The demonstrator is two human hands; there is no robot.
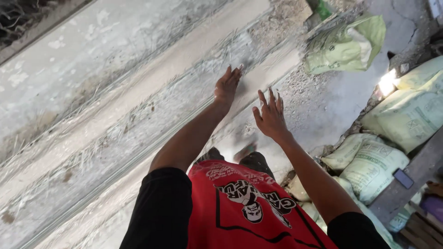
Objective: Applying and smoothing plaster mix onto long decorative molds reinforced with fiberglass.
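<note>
Left hand (227,86) flat, fingers straight, pressing long white moulded slab (115,115) at frame centre, maybe for smoothing. Right hand (270,117) wide, empty, hovering beside. Green sacks (374,161) piled lower right.

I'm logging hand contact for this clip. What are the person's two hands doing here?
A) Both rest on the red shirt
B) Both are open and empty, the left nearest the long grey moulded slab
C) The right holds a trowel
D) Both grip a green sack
B: the left hand and right hand are spread and empty, the left at the long grey moulded slab.
</note>
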